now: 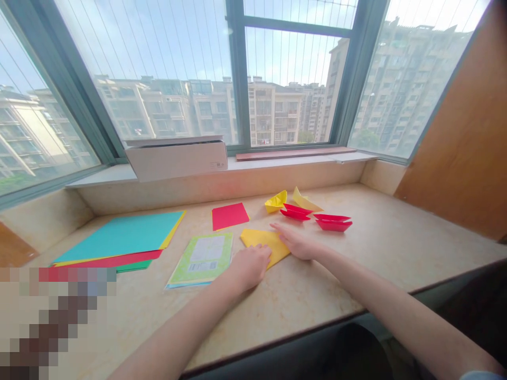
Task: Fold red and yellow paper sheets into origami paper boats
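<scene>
Your left hand point(249, 266) and right hand point(299, 241) lie flat and apart, neither gripping, on a folded yellow paper point(266, 244), its long axis crosswise between them; left hand sits nearer you, right fingertips on its far edge; beyond lie a red sheet point(229, 216), a yellow paper boat point(276, 201), red paper boats point(332, 222)

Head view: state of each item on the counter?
Yellow folded paper sheet, flat under both hands
Left hand, resting on it
Right hand, fingertips on it
Red paper square, flat, unfolded
Nearer red paper boat, upright
Yellow paper boat, upright
Teal paper stack, flat, fanned
</scene>
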`<state>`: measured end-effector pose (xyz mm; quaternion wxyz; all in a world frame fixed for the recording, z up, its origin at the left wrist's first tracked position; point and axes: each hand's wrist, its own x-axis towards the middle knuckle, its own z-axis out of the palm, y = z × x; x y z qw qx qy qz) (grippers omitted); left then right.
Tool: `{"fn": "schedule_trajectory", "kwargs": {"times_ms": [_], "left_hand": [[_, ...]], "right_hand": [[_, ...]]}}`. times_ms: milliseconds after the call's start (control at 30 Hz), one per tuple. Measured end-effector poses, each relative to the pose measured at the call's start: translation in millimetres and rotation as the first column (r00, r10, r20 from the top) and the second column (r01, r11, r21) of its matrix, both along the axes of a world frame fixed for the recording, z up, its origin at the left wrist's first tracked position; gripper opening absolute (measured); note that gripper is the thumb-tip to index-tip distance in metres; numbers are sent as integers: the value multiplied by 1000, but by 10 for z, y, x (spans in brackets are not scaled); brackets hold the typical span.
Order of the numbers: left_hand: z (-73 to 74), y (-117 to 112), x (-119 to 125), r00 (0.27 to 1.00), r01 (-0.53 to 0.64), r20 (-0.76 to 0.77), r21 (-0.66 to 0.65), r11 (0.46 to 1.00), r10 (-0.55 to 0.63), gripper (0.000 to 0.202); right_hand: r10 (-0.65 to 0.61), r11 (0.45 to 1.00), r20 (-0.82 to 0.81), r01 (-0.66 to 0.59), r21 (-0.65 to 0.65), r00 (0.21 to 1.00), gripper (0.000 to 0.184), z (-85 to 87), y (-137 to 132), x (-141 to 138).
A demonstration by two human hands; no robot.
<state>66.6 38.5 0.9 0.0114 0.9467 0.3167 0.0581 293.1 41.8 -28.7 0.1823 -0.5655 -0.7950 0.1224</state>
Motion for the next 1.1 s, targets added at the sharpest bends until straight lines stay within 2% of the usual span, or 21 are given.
{"fn": "schedule_trajectory", "kwargs": {"times_ms": [167,300,433,667,1100], "left_hand": [[31,33,-18,996,86,-16,6,996,-86,23],[44,53,-46,995,100,9,16,995,-100,19],[49,83,-51,991,131,37,2,991,-131,19],[20,113,-61,990,132,39,23,991,-133,19],[-61,65,-42,977,187,78,140,972,-199,20]], "right_hand": [[-18,1000,37,17,19,999,64,-61,62,-15],[-25,999,91,22,26,996,53,-53,80,-13],[-36,997,130,27,75,991,51,-26,28,-21],[-252,958,155,223,182,955,29,10,-25,-79],[-294,948,210,257,187,933,18,78,-91,-143]]}}
